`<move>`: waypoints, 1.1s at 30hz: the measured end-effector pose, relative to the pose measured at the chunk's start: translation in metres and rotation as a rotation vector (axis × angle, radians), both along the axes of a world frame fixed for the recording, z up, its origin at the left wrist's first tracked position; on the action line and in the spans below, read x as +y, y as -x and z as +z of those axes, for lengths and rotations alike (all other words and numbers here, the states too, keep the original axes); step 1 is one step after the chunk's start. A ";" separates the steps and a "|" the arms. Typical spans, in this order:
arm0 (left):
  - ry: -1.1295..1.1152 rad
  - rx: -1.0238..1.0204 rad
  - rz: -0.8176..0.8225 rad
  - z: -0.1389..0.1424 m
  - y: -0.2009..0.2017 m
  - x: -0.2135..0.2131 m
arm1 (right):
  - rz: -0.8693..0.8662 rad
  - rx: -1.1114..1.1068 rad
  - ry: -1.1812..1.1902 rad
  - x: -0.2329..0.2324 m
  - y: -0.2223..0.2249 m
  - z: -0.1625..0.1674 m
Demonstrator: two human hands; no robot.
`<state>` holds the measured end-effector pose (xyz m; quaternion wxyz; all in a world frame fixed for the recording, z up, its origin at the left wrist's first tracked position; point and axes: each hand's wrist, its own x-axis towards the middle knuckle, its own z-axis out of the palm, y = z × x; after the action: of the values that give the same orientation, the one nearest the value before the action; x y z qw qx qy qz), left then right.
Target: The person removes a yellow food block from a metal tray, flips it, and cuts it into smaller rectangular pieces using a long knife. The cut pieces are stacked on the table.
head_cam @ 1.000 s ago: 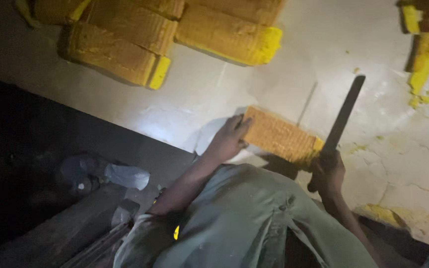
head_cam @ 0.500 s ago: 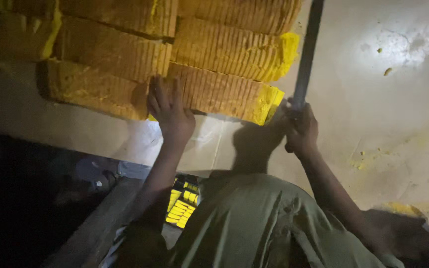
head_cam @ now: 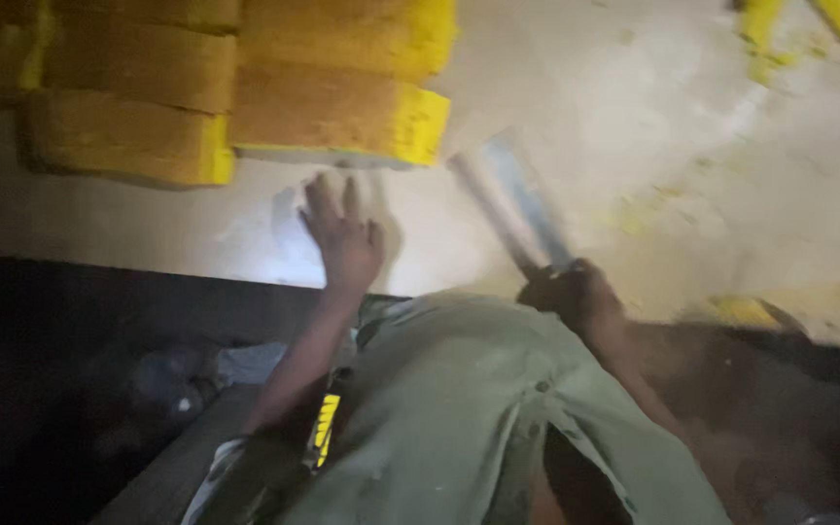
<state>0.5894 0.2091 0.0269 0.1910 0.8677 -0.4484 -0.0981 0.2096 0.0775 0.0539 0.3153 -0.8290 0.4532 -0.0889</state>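
This looks like a small food workshop or bakery floor, dimly lit. At eleven o'clock, long yellow blocks (head_cam: 245, 87) lie stacked in rows on a pale, stained worktop (head_cam: 634, 126). Yellow crumbs (head_cam: 644, 209) dot the slab at two o'clock; dark floor lies below.

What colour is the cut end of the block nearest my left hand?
Bright yellow, with a duller orange-brown top, on the nearest block above the left hand; head view.

Five yellow loaves (head_cam: 337, 112), one knife (head_cam: 517, 204)
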 end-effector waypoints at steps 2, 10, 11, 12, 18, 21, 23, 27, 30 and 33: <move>-0.023 -0.001 0.008 -0.002 0.041 0.012 | 0.176 -0.034 0.062 0.009 0.051 0.004; 0.042 -0.045 -0.319 0.006 0.235 -0.007 | 0.085 0.194 0.479 -0.080 0.207 0.011; 0.014 -0.033 -0.356 0.007 0.258 -0.015 | -0.007 0.157 0.504 -0.092 0.226 0.013; -0.013 -0.022 -0.396 0.009 0.281 -0.024 | -0.131 0.088 0.469 -0.100 0.245 0.015; 0.034 0.010 -0.472 0.027 0.399 -0.092 | -0.512 -0.337 0.124 -0.079 0.326 0.013; 0.081 0.000 -0.656 0.023 0.438 -0.131 | -0.694 -0.189 -0.200 -0.040 0.339 -0.009; 0.100 -0.031 -0.809 0.017 0.463 -0.163 | -0.640 -0.043 -0.255 -0.022 0.355 -0.023; 0.051 0.073 -1.112 -0.003 0.522 -0.246 | -0.488 -0.056 -0.156 -0.028 0.413 -0.040; 0.292 0.185 -1.395 -0.012 0.570 -0.304 | -0.642 0.037 -0.339 -0.059 0.454 -0.036; -0.310 -0.036 -1.751 -0.015 0.601 -0.353 | -0.767 0.023 -0.271 -0.096 0.473 -0.026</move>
<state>-0.0113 -0.1444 0.0118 -0.0793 0.2310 -0.9357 -0.2547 -0.2633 -0.0186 0.0280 0.3606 -0.5518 0.7407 -0.1300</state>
